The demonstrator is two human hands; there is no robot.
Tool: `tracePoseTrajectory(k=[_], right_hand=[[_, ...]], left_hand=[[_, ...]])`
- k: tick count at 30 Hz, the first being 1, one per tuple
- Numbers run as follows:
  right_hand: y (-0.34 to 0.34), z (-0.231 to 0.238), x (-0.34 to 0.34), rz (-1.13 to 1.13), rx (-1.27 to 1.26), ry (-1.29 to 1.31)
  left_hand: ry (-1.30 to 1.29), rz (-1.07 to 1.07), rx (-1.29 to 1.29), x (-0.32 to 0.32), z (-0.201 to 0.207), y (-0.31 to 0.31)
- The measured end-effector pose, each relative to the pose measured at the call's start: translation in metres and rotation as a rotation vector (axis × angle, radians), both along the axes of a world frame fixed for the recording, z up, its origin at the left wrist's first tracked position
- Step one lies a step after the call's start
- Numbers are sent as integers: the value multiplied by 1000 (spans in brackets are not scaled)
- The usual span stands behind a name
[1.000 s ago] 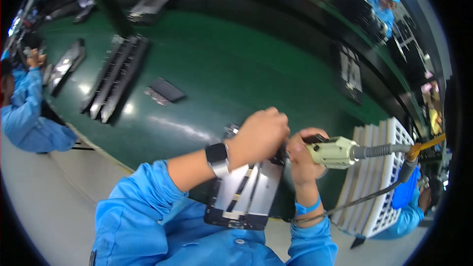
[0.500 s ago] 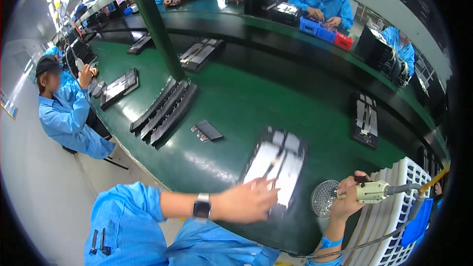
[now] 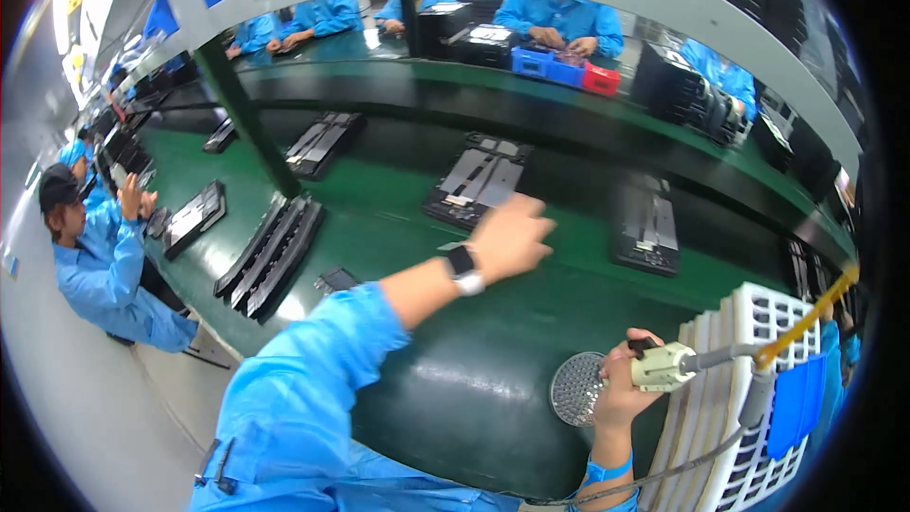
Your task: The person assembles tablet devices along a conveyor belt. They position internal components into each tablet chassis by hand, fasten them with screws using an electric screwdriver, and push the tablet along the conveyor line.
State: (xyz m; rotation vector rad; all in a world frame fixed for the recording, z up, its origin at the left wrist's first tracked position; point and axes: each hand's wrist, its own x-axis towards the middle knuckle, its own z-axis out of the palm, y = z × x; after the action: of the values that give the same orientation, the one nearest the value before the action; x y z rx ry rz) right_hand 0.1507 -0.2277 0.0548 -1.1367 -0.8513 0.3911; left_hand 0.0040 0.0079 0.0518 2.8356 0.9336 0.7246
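My left hand (image 3: 512,239), wearing a dark-faced watch (image 3: 463,264) on a pale strap, is stretched forward over the green table, fingers apart. Just beyond it lies a flat black-and-silver device assembly (image 3: 482,178), which looks like an opened tablet with pale battery panels. The fingers overlap its near edge in view; whether they touch it I cannot tell. My right hand (image 3: 621,389) is wrapped round a cream electric screwdriver (image 3: 664,367), whose grey cable leaves to the right. Beside that hand sits a round dish (image 3: 576,389) of small metal parts, partly covered by the fingers.
Another device assembly (image 3: 647,228) lies to the right. Long black strips (image 3: 275,251) and a small dark piece (image 3: 336,280) lie left. White perforated trays (image 3: 758,322) with a blue bin (image 3: 796,405) stand at right. A green post (image 3: 245,118) rises ahead. A co-worker (image 3: 104,256) works at left.
The device assembly has gone from in front of me to farther across the table. My left hand has reached forward. My right hand still grips the screwdriver; the view has shifted.
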Motion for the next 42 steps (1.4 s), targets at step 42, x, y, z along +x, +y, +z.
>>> tracePoseTrajectory(k=[42], right_hand=[[0,-6,8,6,22,21]], left_hand=[[-1088,-25,-1125,151,-52,16]])
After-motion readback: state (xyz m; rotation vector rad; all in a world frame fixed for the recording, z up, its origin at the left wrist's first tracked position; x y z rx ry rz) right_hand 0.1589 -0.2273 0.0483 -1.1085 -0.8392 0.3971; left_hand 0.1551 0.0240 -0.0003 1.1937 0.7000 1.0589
